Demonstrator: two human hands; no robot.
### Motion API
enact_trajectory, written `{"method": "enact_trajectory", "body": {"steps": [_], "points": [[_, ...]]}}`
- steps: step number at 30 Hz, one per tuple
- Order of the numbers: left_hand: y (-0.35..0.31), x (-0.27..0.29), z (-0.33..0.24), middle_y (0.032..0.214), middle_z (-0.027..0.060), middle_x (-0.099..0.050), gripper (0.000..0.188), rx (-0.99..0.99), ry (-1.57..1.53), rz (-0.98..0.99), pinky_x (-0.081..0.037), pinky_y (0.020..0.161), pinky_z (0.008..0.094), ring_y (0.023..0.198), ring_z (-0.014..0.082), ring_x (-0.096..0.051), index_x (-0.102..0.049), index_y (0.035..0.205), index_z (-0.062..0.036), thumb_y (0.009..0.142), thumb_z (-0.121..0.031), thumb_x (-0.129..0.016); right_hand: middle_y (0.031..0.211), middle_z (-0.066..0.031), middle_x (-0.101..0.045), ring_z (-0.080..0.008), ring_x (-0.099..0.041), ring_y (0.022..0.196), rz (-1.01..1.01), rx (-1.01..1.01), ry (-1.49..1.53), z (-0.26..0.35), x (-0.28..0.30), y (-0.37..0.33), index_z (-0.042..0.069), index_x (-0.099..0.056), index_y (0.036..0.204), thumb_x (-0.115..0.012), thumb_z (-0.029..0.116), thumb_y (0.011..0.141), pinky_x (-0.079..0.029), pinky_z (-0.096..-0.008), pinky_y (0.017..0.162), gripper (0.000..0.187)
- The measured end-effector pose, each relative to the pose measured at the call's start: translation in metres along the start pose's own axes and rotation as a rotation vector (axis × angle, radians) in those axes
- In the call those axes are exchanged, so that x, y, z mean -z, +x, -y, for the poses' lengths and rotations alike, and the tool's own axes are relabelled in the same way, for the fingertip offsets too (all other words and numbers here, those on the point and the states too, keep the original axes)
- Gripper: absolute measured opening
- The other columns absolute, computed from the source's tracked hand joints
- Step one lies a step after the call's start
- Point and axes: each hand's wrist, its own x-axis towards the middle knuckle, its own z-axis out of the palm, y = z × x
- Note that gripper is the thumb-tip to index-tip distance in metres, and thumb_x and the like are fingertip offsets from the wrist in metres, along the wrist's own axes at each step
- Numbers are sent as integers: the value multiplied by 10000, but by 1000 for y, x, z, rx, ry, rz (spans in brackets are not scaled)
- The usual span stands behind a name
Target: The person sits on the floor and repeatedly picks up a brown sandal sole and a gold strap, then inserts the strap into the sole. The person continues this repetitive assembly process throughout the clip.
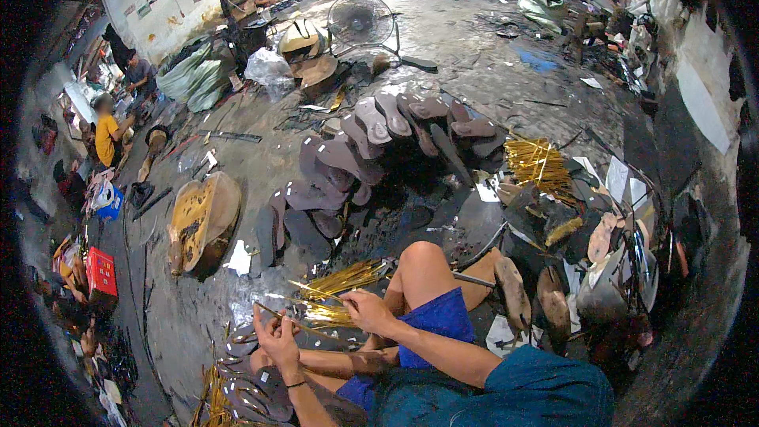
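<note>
I sit on the floor with both hands in front of my bent legs. My left hand [278,341] is closed on a thin dark-gold strip [316,333] that slants across toward my right leg. My right hand [368,311] pinches the end of another narrow gold strip [315,291], which points up and left. Under and beyond the hands lies a loose bundle of shiny gold strips [344,277]. By my left forearm are several dark brown sole-shaped pieces [254,392] with small white marks, next to more gold strips [210,399].
Dark soles [371,122] stand in a curved row ahead of me. A larger gold bundle [540,164] lies at the right, near foot-shaped forms [514,292]. At the left are a worn block [202,221] and a red box [101,271]. A fan [362,22] and other people are farther off.
</note>
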Motion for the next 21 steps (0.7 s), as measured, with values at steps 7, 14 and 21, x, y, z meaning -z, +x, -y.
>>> {"method": "enact_trajectory", "body": {"steps": [7,14,21], "points": [[-25,-5,-48,960,91,-622,774,17,-144,134,-556,568,248,800,127,-615,-200,1489,-137,857,43,-610,1095,-55,-655,-111,-601,880,463,-163,685,44,8,-17,15,-585,1261,-660,122,906,-501,-253,777,379],[-5,-13,-63,1086,133,-663,379,158,-248,56,-566,754,296,940,191,-667,-511,1232,23,899,-84,-656,1006,-97,-666,-213,-690,844,511,-544,1035,78,63,-33,-1,-557,1234,-629,122,924,-602,-317,592,340],[0,-8,-55,1063,106,-684,406,55,-333,64,-572,720,260,883,143,-671,-566,1224,14,845,-21,-707,1062,-135,-671,-204,-699,811,589,-583,1062,85,71,-37,-11,-572,1228,-616,116,931,-600,-325,543,326]]}}
